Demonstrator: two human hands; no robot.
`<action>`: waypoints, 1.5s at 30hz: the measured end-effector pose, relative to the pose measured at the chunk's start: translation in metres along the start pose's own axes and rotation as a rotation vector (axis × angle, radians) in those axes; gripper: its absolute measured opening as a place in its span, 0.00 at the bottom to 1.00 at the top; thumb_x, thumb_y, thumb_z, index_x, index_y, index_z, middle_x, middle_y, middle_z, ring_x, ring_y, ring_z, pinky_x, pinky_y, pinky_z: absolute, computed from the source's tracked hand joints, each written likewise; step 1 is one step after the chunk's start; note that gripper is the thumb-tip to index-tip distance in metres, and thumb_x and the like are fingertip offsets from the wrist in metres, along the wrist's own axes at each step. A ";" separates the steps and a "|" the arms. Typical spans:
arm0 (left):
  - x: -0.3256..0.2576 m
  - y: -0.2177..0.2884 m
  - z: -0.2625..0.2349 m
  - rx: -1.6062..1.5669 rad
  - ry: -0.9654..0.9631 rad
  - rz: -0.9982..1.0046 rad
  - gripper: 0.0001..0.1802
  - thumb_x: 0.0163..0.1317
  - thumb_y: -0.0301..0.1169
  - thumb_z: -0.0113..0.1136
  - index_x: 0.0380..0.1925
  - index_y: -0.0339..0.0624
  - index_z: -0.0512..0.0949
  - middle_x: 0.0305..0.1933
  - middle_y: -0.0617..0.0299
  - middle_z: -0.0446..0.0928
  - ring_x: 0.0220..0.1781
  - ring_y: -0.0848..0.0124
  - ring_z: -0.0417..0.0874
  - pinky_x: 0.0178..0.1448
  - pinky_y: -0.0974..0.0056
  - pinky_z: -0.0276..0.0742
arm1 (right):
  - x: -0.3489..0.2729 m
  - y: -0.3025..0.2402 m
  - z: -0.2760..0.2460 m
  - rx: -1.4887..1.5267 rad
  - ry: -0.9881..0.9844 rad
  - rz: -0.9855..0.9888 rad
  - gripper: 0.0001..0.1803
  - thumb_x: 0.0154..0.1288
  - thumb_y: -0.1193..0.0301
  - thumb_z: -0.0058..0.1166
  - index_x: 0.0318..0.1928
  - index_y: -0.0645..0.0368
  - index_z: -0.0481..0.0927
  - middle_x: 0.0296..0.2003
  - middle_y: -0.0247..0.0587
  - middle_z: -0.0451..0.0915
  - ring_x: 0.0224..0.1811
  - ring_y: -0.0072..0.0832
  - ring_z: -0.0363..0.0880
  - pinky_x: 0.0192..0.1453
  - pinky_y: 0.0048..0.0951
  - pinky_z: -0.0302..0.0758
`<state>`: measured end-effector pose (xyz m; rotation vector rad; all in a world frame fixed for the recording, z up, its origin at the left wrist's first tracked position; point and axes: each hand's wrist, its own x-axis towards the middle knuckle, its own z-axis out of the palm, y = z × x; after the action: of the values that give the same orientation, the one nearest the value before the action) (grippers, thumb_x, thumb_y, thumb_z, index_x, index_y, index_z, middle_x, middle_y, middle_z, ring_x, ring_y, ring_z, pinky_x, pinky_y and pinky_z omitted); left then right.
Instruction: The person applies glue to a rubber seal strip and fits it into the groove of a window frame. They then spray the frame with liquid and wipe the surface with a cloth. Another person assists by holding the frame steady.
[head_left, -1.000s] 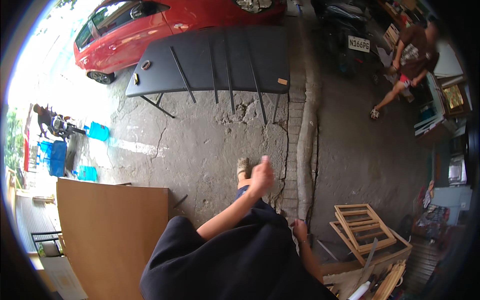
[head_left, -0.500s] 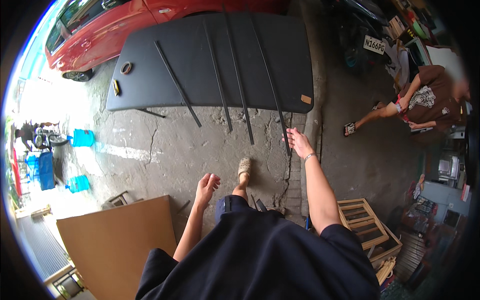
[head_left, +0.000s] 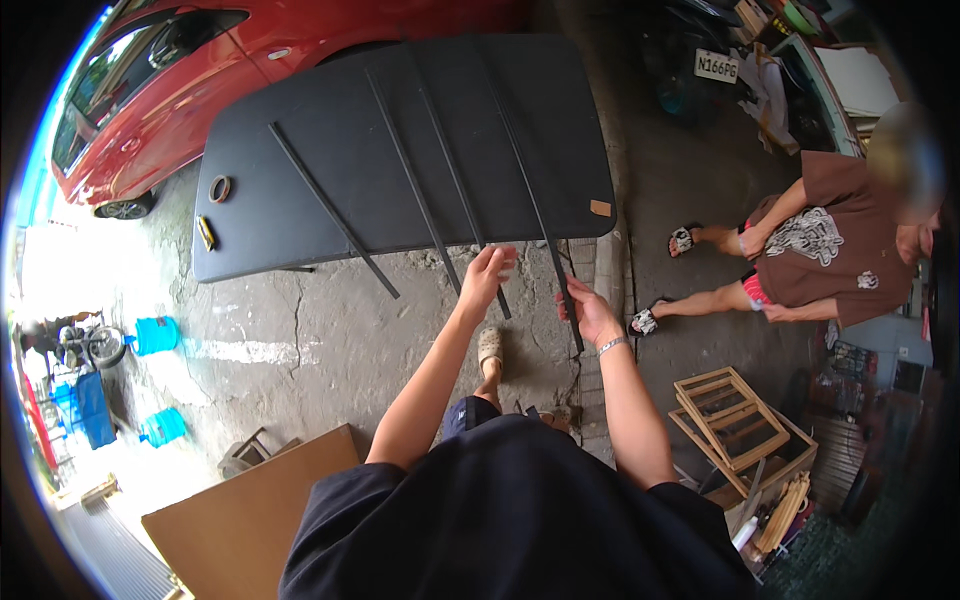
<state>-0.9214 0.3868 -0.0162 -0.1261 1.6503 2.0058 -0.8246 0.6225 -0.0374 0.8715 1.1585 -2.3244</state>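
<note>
Several long thin black strips lie across a dark folding table, their near ends jutting past its edge. My right hand (head_left: 594, 314) is at the near end of the rightmost strip (head_left: 535, 200), its fingers around it from below. To its left, my left hand (head_left: 486, 280) hovers by the near end of the neighbouring strip (head_left: 452, 165). Its fingers are loosely bent and apart, slightly blurred, with nothing seen in them. Farther left lie two more strips, a middle one (head_left: 405, 165) and a shorter-looking leftmost one (head_left: 325, 200).
On the black table (head_left: 250, 230) are a tape roll (head_left: 220, 188) and a small yellow-black tool (head_left: 206, 233). A red car (head_left: 180, 100) stands behind it. At the right walks a person in a brown shirt (head_left: 840, 235). Wooden frames (head_left: 735, 420) and a brown board (head_left: 250, 500) flank me.
My left hand has risen forward and right toward the strips. My right hand has come slightly nearer, around the strip's end. The person at the right has stepped closer.
</note>
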 end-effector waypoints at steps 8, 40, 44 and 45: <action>0.065 -0.012 0.076 -0.529 -0.163 -0.251 0.30 0.80 0.47 0.35 0.72 0.39 0.59 0.68 0.51 0.73 0.67 0.56 0.75 0.69 0.49 0.68 | -0.082 0.058 -0.016 -0.002 0.118 -0.207 0.20 0.79 0.70 0.43 0.67 0.62 0.73 0.35 0.40 0.81 0.27 0.26 0.74 0.34 0.26 0.72; -0.640 -0.100 0.449 -0.586 -2.089 -0.777 0.26 0.78 0.32 0.46 0.74 0.63 0.63 0.46 0.60 0.71 0.47 0.67 0.74 0.55 0.56 0.74 | -0.663 0.444 0.029 0.615 1.063 -1.254 0.23 0.79 0.61 0.46 0.60 0.68 0.78 0.35 0.33 0.81 0.37 0.19 0.76 0.44 0.22 0.72; -0.677 -0.171 0.451 -0.449 -2.129 -1.122 0.25 0.78 0.31 0.46 0.73 0.62 0.65 0.46 0.59 0.73 0.47 0.67 0.75 0.56 0.57 0.74 | -0.685 0.448 0.021 0.670 1.197 -1.292 0.21 0.80 0.61 0.45 0.60 0.65 0.78 0.38 0.34 0.81 0.39 0.20 0.77 0.46 0.25 0.75; -0.686 -0.182 0.453 -0.363 -2.204 -1.118 0.25 0.78 0.33 0.46 0.72 0.68 0.66 0.45 0.65 0.71 0.46 0.70 0.73 0.56 0.58 0.74 | -0.691 0.445 0.020 0.720 1.264 -1.285 0.20 0.80 0.63 0.46 0.58 0.66 0.79 0.38 0.34 0.81 0.37 0.20 0.76 0.45 0.24 0.75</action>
<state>-0.1372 0.5964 0.2070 0.6418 -0.3149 0.5057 -0.0669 0.4008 0.1933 2.7894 1.5669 -3.2803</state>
